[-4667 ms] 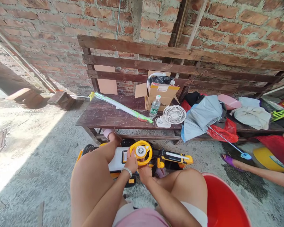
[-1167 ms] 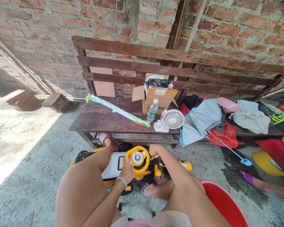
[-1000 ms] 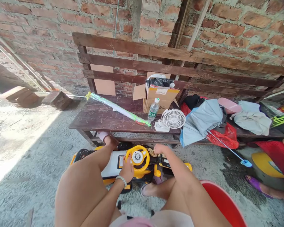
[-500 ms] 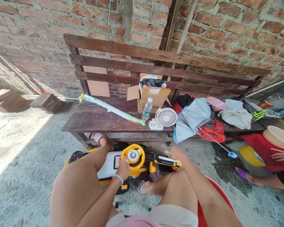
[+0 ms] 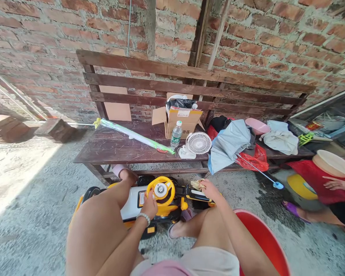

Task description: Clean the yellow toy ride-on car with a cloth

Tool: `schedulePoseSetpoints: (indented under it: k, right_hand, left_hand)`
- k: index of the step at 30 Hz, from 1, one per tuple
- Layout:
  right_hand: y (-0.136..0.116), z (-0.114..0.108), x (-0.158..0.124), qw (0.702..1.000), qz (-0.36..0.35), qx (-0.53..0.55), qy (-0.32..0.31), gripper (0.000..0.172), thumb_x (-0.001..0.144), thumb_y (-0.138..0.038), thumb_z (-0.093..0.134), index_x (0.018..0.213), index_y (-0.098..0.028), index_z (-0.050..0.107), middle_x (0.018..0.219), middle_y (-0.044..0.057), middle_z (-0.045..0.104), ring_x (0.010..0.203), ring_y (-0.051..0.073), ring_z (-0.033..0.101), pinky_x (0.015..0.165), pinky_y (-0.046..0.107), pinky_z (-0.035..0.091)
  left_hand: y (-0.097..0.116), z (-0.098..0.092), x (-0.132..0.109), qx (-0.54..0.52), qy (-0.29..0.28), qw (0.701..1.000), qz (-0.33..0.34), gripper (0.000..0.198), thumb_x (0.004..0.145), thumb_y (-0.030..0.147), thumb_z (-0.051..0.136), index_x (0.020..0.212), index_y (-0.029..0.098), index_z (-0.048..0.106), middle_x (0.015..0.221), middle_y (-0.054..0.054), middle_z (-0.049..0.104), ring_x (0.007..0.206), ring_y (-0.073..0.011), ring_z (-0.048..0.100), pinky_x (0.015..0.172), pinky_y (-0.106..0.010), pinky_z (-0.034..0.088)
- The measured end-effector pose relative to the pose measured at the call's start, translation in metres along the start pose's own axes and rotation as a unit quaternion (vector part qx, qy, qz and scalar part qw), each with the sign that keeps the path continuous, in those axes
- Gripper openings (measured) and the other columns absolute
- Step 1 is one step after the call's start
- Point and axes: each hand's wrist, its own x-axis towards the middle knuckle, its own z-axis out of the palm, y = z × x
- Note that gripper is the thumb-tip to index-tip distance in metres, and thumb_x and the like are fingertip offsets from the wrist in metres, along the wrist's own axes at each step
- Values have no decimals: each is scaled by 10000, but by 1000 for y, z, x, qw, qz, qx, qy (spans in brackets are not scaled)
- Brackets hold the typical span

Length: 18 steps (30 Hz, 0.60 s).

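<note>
A yellow, white and black toy ride-on car (image 5: 132, 201) stands on the concrete floor between my knees. My left hand (image 5: 150, 204) grips the rim of its yellow steering wheel (image 5: 160, 190). My right hand (image 5: 207, 188) is closed on a crumpled yellowish cloth (image 5: 197, 184) and presses it on the yellow arm of the toy (image 5: 199, 195), to the right of the wheel.
A dark wooden bench (image 5: 112, 147) against the brick wall carries a wrapped green tube (image 5: 132, 135), a cardboard box (image 5: 180, 120), a water bottle (image 5: 176, 134), a white fan (image 5: 198, 143) and a folded umbrella (image 5: 230, 143). A red basin (image 5: 264, 243) sits at my right. Another person in red (image 5: 327, 184) sits at the far right.
My right hand came from under the wheel, swung out right, and now rests with the cloth on the toy's yellow arm. My left hand stays on the wheel. The view shifted right.
</note>
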Motion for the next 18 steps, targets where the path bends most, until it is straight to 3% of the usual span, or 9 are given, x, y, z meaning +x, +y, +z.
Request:
schedulePoseSetpoints:
  k: [2, 5, 9, 11, 14, 18]
  right_hand:
    - [3, 1, -11, 996, 51, -70, 3, 370, 969, -145, 536, 1186, -268, 810, 1363, 104, 656, 1151, 248, 637, 923, 303, 469]
    - [-15, 2, -25, 988, 84, -132, 12, 371, 980, -146, 536, 1211, -245, 808, 1359, 153, 654, 1176, 297, 622, 942, 370, 470]
    - [-42, 13, -48, 986, 79, -124, 78, 380, 956, -141, 529, 1213, -203, 802, 1362, 205, 644, 1158, 346, 620, 995, 449, 468]
    - [-47, 28, -61, 989, 63, -71, 116, 435, 925, -151, 535, 1283, -220, 773, 1426, 197, 618, 1222, 364, 607, 1058, 474, 466]
    - [-47, 60, -79, 975, 84, 94, 181, 521, 926, -217, 481, 1402, -228, 694, 1454, 177, 622, 1336, 363, 593, 1116, 482, 487]
    - [-36, 90, -93, 889, 201, 327, 249, 660, 1015, -350, 281, 1624, -138, 422, 1413, 215, 669, 1243, 317, 700, 1011, 428, 585]
  left_hand:
    - [2, 0, -1, -4, 6, 1000, 1, 584, 996, 366, 519, 1549, 195, 441, 1532, -220, 563, 1308, -370, 677, 1210, -551, 466]
    - [1, 1, 0, -8, 9, 1000, 1, 583, 1002, 355, 509, 1551, 169, 448, 1516, -239, 568, 1226, -376, 718, 1191, -573, 478]
    - [-2, 3, 2, -11, 17, 1000, 4, 605, 1001, 371, 530, 1564, 170, 434, 1518, -233, 580, 1338, -378, 658, 1205, -551, 469]
    - [-3, 5, 4, -14, 22, 1000, 9, 625, 998, 385, 538, 1571, 162, 427, 1522, -236, 585, 1377, -387, 629, 1215, -558, 456]
    - [-5, 8, 7, -17, 23, 1000, 10, 636, 998, 403, 531, 1576, 154, 438, 1523, -247, 589, 1320, -406, 664, 1207, -576, 458]
    - [-7, 8, 7, -26, 22, 999, 11, 657, 989, 388, 544, 1589, 143, 438, 1529, -251, 587, 1338, -424, 654, 1218, -582, 446]
